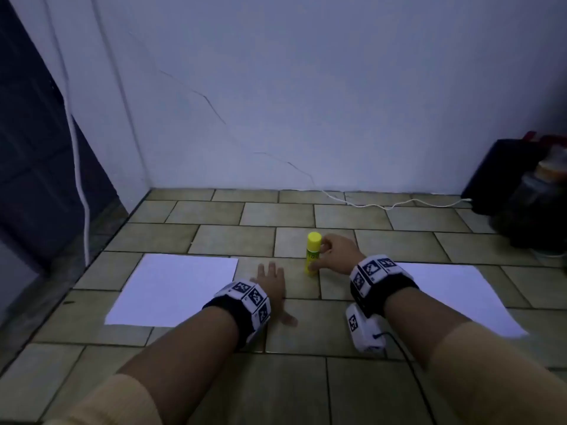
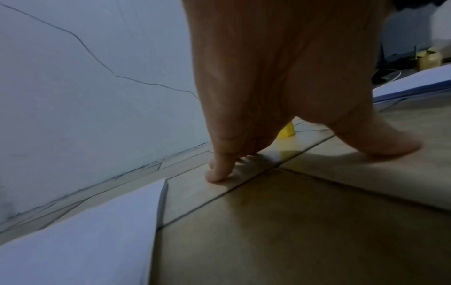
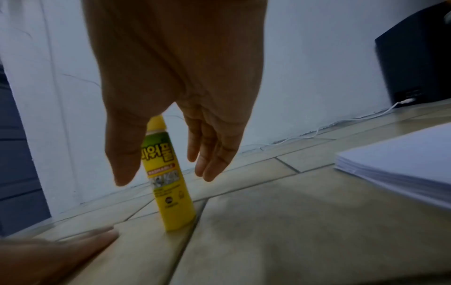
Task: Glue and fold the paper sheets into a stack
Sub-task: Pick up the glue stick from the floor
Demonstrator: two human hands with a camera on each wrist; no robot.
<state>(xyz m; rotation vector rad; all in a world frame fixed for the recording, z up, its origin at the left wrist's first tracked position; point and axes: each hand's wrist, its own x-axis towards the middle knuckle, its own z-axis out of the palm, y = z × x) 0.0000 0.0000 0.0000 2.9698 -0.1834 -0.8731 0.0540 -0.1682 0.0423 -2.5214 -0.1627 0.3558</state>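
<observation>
A yellow glue stick stands upright and capped on the tiled floor. My right hand brackets it, thumb on one side and fingers on the other; the right wrist view shows gaps to the stick. My left hand lies flat on the floor just left of the stick, its fingers pressed to a tile. One white paper stack lies to the left, and a second paper stack lies right of my right wrist.
A white wall closes the floor close behind the glue stick. A white cable runs along its base to a black box at the far right, with dark bags beside it. A dark door stands at left.
</observation>
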